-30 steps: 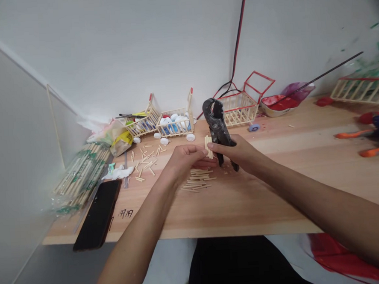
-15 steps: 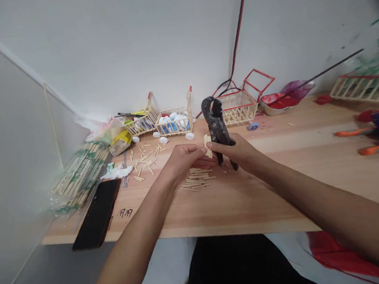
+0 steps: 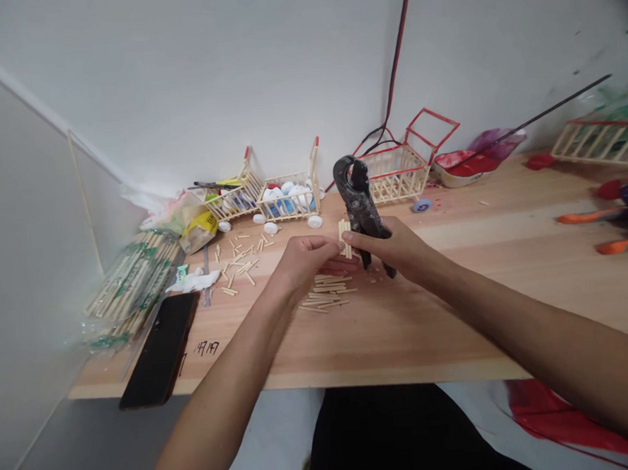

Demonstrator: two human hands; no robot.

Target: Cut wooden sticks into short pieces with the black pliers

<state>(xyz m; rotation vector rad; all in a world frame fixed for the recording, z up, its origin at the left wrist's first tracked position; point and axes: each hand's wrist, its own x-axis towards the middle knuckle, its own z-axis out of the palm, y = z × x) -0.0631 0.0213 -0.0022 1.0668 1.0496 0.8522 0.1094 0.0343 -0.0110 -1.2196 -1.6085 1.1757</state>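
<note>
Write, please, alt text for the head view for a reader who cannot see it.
A person's left hand and right hand pinch a bundle of short sticks above a wooden table, the right also gripping a black cutter upright. Cut sticks lie beneath; stick carts stand behind.

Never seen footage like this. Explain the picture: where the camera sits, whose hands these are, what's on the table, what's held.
The camera sits on a person's head, looking forward and down, so both bare arms reach in from below. The left hand pinches a bundle of short sticks; the right hand grips a black cutter, held upright, and touches the bundle. On the wooden table lie a pile of cut sticks, a black phone, little stick carts and a bowl of red paint.
</note>
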